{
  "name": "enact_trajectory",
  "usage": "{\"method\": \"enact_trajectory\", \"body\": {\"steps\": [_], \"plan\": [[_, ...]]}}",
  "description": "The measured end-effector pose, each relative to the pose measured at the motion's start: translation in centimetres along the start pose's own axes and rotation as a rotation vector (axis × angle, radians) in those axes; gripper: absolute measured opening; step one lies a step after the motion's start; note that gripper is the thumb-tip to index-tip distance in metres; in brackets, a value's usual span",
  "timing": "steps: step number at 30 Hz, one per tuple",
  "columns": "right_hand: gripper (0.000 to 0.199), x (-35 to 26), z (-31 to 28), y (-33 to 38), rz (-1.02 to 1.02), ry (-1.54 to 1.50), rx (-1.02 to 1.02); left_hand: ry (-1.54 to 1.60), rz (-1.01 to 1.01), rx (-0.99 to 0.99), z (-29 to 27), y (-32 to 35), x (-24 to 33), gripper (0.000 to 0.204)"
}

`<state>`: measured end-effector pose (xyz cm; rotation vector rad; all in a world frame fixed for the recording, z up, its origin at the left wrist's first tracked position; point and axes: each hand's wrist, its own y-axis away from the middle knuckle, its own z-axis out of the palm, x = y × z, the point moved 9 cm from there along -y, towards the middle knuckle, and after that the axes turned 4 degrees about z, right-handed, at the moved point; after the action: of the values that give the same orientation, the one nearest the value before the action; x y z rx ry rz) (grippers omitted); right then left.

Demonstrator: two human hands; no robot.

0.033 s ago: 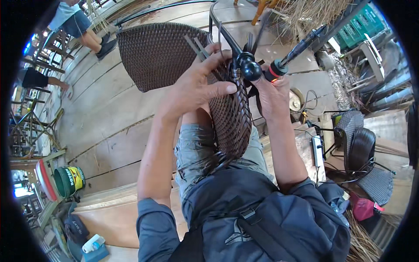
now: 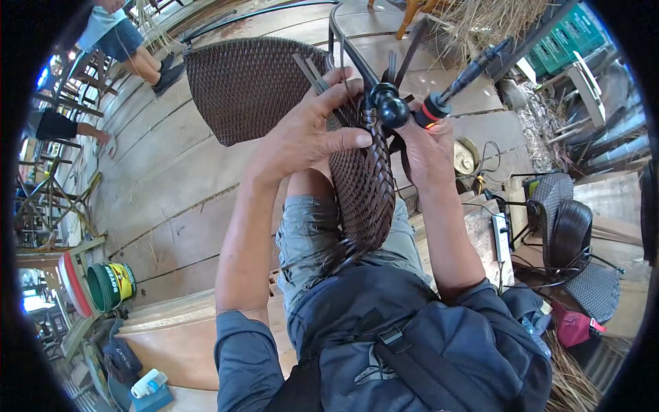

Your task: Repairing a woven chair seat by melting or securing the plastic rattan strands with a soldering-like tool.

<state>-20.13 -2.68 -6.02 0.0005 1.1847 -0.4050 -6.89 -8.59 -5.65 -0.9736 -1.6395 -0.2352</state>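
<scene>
A dark brown woven wicker chair part (image 2: 357,185) with a thick braided edge stands upright between my knees. Across its upper end curls my left hand (image 2: 309,134), its thumb pressed on the braid and its fingers round the far side, by several loose flat strips (image 2: 312,74). A glossy black ball-shaped knob (image 2: 393,110) on a metal frame rises beside the braid. Just right of the knob, my right hand (image 2: 429,147) is closed round a tool (image 2: 434,108) with a black and red grip; its dark shaft points up and right. The right fingertips are mostly hidden.
A wide woven panel (image 2: 254,89) on the black frame spreads out ahead at left. Dry straw (image 2: 484,27) lies far right. At right are a round tin (image 2: 465,158), a white power strip (image 2: 501,237) and cables. A green bucket (image 2: 103,287) stands left; another person (image 2: 127,44) is far left.
The view has shifted very slightly. Both hands keep their grip, and the tool's shaft sits almost where it was.
</scene>
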Motion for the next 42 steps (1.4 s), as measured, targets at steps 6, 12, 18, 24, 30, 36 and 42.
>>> {"method": "enact_trajectory", "body": {"steps": [6, 12, 18, 24, 30, 36, 42], "plan": [[0.008, 2.2, 0.5, -0.2, 0.154, -0.235, -0.059, 0.119, -0.201, -0.234, 0.4, -1.2, -0.1, 0.073], [0.012, 2.1, 0.3, -0.9, 0.146, -0.301, -0.116, -0.027, -0.212, -0.339, 1.1, -2.5, 2.9, 0.063], [0.017, 1.6, 0.4, -1.3, 0.140, -0.485, -0.232, -0.182, -0.159, -0.322, 0.6, -2.7, 2.1, 0.060], [0.039, 1.4, 0.2, -1.8, 0.023, -0.532, -0.327, -0.050, -0.338, -0.220, 0.4, -1.7, 1.4, 0.060], [0.062, 2.2, -0.9, -1.4, 0.024, -0.538, -0.294, -0.091, -0.255, -0.292, 0.3, -2.3, 1.3, 0.057], [0.051, 3.1, -0.8, -1.6, 0.047, -0.667, -0.290, -0.070, -0.369, -0.206, 0.5, -1.5, 1.4, 0.059], [0.023, 1.8, -0.8, -2.3, 0.001, -0.440, -0.271, -0.141, -0.420, -0.271, 0.9, -1.1, 2.1, 0.052]]}}
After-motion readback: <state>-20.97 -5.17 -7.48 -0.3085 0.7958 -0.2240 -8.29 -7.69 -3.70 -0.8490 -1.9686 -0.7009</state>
